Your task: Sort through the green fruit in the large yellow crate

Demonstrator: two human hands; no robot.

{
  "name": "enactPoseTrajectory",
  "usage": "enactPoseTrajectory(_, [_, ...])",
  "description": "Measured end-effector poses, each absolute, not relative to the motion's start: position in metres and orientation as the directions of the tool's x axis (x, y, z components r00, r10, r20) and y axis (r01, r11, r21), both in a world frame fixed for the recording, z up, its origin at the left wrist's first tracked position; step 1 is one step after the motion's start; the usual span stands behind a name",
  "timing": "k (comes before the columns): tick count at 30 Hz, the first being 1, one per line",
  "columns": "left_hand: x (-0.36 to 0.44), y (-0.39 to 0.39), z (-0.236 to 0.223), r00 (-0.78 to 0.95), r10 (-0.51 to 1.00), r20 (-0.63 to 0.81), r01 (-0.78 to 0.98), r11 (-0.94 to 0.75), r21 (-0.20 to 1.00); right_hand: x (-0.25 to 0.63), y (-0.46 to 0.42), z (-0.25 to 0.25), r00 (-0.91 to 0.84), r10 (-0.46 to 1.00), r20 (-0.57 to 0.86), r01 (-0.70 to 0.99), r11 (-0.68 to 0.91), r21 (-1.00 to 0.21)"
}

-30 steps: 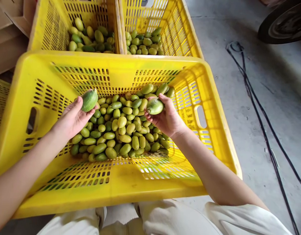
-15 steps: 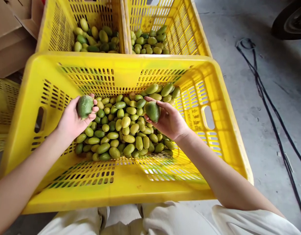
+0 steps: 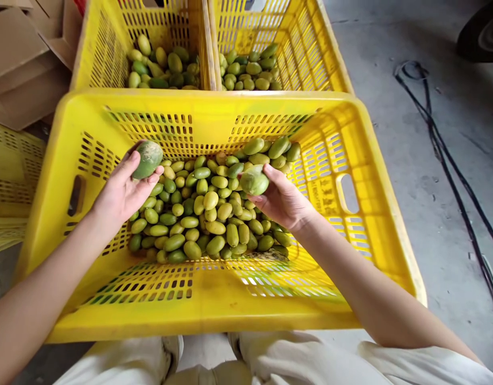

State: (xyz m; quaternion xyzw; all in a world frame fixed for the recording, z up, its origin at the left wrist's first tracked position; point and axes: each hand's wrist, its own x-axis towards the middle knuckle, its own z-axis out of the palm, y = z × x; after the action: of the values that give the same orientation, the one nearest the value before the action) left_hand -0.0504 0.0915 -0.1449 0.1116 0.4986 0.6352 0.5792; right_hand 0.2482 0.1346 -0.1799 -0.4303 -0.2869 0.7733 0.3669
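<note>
In my left hand (image 3: 128, 184) is a green oval fruit (image 3: 148, 158) with a pale, rough patch on its skin, gripped between thumb and fingers. My right hand (image 3: 282, 199) grips another green oval fruit (image 3: 254, 181), paler and smooth, by its right side. Both hands are above the inside of a large yellow plastic crate (image 3: 214, 315) with slotted walls. Below them a heap of smaller green and yellow-green oval fruits (image 3: 210, 200) covers much of the crate's bottom. The exact kind of fruit I cannot tell.
Beyond the crate stand two more yellow crates, a left one (image 3: 104, 56) and a right one (image 3: 310, 48), holding similar fruits. Cardboard (image 3: 22, 69) lies at the far left above another yellow crate (image 3: 14, 182). A black cable (image 3: 443, 147) and a wheel (image 3: 485, 35) are on the right.
Both hands have turned their fruits over, so different sides show; the left one's rough patch now faces up. The view has shifted a little left. Neither fruit has been let go.
</note>
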Motion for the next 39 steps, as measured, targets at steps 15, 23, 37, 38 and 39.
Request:
enactPoseTrajectory(15, [-0.051,0.095,-0.141,-0.071,0.802,-0.592,-0.73,0.363,0.579,0.25,0.137,-0.18,-0.432,0.759,-0.488,-0.412,-0.647,-0.642])
enactPoseTrajectory(23, [-0.044,0.094,-0.136,-0.167,0.768,-0.619,-0.641,0.393,0.659,0.247,0.136,-0.177,-0.366,0.819,-0.443,-0.421,-0.57,-0.706])
enactPoseTrajectory(37, [-0.044,0.093,-0.144,-0.107,0.818,-0.565,-0.718,0.329,0.613,0.246,0.138,-0.182,-0.426,0.767,-0.479,-0.464,-0.64,-0.613])
enactPoseTrajectory(38, [-0.043,0.092,-0.143,-0.095,0.813,-0.574,-0.716,0.345,0.607,0.248,0.139,-0.183,-0.439,0.76,-0.479,-0.465,-0.649,-0.603])
enactPoseTrajectory(39, [-0.043,0.092,-0.142,-0.08,0.808,-0.583,-0.712,0.364,0.601,0.249,0.139,-0.185,-0.448,0.753,-0.482,-0.462,-0.657,-0.596])
